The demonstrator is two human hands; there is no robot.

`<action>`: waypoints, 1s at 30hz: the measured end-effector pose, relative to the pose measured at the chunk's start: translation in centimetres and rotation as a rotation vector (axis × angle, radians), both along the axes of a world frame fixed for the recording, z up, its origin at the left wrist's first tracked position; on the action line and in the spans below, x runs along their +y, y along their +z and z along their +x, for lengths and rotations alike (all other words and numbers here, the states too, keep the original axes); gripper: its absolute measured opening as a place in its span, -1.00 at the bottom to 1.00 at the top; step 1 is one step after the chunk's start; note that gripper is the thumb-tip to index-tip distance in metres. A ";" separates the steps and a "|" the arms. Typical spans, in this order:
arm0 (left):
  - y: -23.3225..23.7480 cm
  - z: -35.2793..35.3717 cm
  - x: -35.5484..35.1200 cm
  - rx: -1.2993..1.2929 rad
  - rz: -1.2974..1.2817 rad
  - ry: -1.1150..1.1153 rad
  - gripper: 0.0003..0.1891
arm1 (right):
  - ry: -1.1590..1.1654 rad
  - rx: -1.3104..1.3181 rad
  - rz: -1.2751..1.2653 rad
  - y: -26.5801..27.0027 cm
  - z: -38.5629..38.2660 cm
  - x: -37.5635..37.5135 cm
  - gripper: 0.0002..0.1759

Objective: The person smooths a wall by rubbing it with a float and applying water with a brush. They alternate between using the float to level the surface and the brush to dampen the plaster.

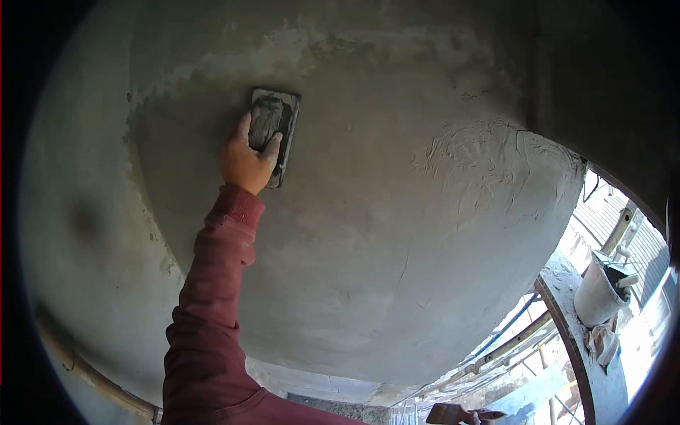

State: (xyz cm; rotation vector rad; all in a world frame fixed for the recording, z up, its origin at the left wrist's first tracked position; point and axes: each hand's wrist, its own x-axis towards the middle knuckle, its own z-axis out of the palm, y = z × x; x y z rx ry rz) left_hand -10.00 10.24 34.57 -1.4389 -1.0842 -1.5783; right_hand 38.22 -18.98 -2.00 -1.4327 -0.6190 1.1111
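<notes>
My left hand [248, 159], in a dusty red sleeve, is closed round the grip of a plastering float [287, 152]. The float lies flat against the grey plastered wall [340, 234], its long side nearly upright. Around it the plaster is darker and looks damp, while rough, wrinkled marks show farther right. At the bottom edge a paintbrush [445, 414] with a dark handle lies sideways. What appears to be a fingertip of my right hand [476, 418] crosses its handle; the rest of that hand is out of frame.
A plaster-stained bucket [598, 294] stands on a curved ledge [567, 297] at the right, with a crumpled pale cloth or bag [604, 343] beside it. Scaffold poles [513, 343] show below the wall's edge. Another pole [92, 368] crosses the lower left.
</notes>
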 end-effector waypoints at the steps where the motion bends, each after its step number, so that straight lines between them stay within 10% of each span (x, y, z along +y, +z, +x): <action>1: 1.4 0.6 0.5 -0.088 0.006 -0.099 -0.52 | -0.039 -0.021 0.040 0.8 -0.7 0.2 -0.56; 7: -13.3 6.5 -2.4 0.629 -0.320 -0.098 -0.40 | 0.064 -0.079 0.140 0.9 -1.2 1.5 -0.66; 10: -10.4 -0.1 -2.4 0.207 -0.152 0.000 -0.48 | 0.015 -0.058 0.116 1.5 -0.9 -0.2 -0.69; 12: -6.2 -3.9 0.1 -0.221 -0.091 -0.316 -0.51 | 0.009 -0.054 0.090 1.5 -1.0 0.1 -0.70; 15: -6.5 3.1 -0.2 0.006 -0.075 -0.222 -0.47 | 0.019 -0.072 0.044 1.4 -1.2 0.9 -0.70; 19: -19.5 4.7 -2.6 0.583 -0.385 -0.078 -0.47 | 0.132 -0.200 0.081 0.7 -0.1 1.3 -0.68; 24: -10.2 -3.3 -0.7 0.039 -0.033 -0.028 -0.55 | 0.046 -0.149 0.087 0.3 0.9 0.2 -0.70; 26: -4.3 0.5 -1.7 -0.264 -0.046 -0.457 -0.54 | 0.059 -0.144 0.092 -0.1 0.8 0.8 -0.71; 30: -14.7 11.1 -0.8 0.366 -0.295 -0.269 -0.43 | 0.076 -0.128 0.145 0.2 -0.3 3.1 -0.73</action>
